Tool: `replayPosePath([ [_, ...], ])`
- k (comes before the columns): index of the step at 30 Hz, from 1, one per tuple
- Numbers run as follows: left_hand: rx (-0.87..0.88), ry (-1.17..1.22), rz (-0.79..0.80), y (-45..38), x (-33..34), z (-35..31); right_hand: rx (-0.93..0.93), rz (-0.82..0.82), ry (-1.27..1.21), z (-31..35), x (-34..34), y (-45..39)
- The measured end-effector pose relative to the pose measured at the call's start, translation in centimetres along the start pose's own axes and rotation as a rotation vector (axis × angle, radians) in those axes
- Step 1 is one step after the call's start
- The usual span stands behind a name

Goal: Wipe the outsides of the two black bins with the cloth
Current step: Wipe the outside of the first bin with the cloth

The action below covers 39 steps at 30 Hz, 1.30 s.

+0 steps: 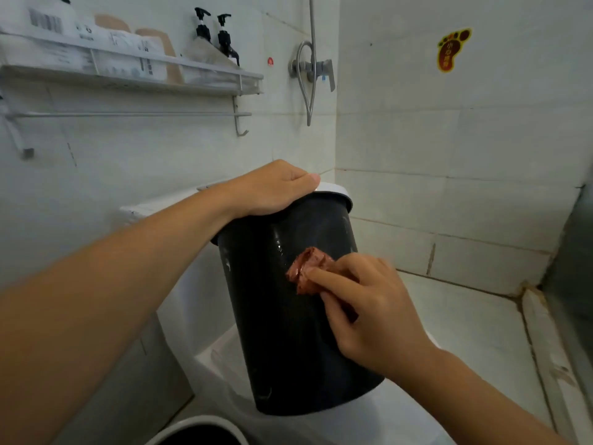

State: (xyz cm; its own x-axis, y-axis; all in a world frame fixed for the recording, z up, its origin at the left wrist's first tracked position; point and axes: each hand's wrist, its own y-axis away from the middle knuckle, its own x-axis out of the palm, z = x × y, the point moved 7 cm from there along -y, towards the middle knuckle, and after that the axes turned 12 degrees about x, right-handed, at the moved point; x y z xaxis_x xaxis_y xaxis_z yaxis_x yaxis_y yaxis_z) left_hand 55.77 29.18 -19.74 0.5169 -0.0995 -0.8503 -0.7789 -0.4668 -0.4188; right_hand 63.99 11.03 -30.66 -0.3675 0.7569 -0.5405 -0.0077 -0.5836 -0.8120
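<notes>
- Now your left hand curls over the white rim of the black bin, which stands tilted on the closed toilet lid
- Your right hand pinches the bunched reddish cloth against the bin's side
- Another bin, apparently, shows at the bottom edge
</notes>
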Motion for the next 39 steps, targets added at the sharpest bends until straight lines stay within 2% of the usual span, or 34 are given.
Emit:
replayPosePath([
  [5, -0.02, -0.005, -0.007, -0.2, -0.2, 1.0, -0.167, 0.135, 0.063, 1.2, 1.3, 4.1],
  [6, -0.02, -0.011, -0.014, -0.3, -0.1, 1.1, -0.135, 0.114, 0.063, 0.8, 1.1, 3.8],
  [10, -0.033, -0.019, -0.023, -0.5, -0.2, 1.4, 0.188, -0.043, 0.034, -2.7, -0.8, 1.1],
  [11, -0.038, -0.019, -0.017, -0.6, -0.2, 1.4, 0.173, -0.029, 0.041, -2.6, -0.7, 1.3],
  [14, -0.041, -0.026, -0.022, -0.7, -0.2, 1.6, -0.108, 0.116, 0.039, 0.6, 0.8, 3.8],
  [16, -0.048, -0.021, -0.025, -0.8, -0.1, 1.7, -0.211, 0.172, 0.048, 1.7, 1.4, 4.7],
  [18, -0.048, -0.007, -0.021, -0.8, -0.1, 1.6, -0.156, 0.106, 0.036, 0.7, 1.1, 3.5],
  [21, -0.021, 0.009, -0.019, -0.7, 0.0, 1.2, 0.086, -0.036, -0.003, -2.6, -0.1, 1.0],
  [23, -0.011, 0.006, -0.011, -0.6, 0.0, 0.8, 0.244, -0.036, -0.034, -4.1, -0.2, 0.5],
  [25, -0.031, 0.006, -0.011, -0.5, -0.1, 1.0, 0.292, -0.003, -0.055, -4.2, 0.4, 1.1],
  [28, -0.078, 0.018, -0.027, -0.2, -0.5, 2.2, 0.168, 0.036, -0.048, -2.6, 0.6, 2.9],
  [32, -0.145, 0.041, -0.029, 0.3, -0.8, 3.8, -0.093, 0.216, -0.046, 0.2, 1.6, 6.6],
  [34, -0.145, 0.032, -0.021, 0.2, -0.7, 3.9, -0.136, 0.244, -0.02, 0.3, 1.8, 7.5],
  [36, -0.127, 0.011, -0.01, -0.1, -0.6, 3.5, -0.059, 0.218, -0.052, -0.8, 1.4, 6.6],
  [39, -0.103, 0.014, -0.009, -0.5, -0.4, 2.8, 0.223, 0.104, -0.179, -4.0, 0.4, 4.0],
])
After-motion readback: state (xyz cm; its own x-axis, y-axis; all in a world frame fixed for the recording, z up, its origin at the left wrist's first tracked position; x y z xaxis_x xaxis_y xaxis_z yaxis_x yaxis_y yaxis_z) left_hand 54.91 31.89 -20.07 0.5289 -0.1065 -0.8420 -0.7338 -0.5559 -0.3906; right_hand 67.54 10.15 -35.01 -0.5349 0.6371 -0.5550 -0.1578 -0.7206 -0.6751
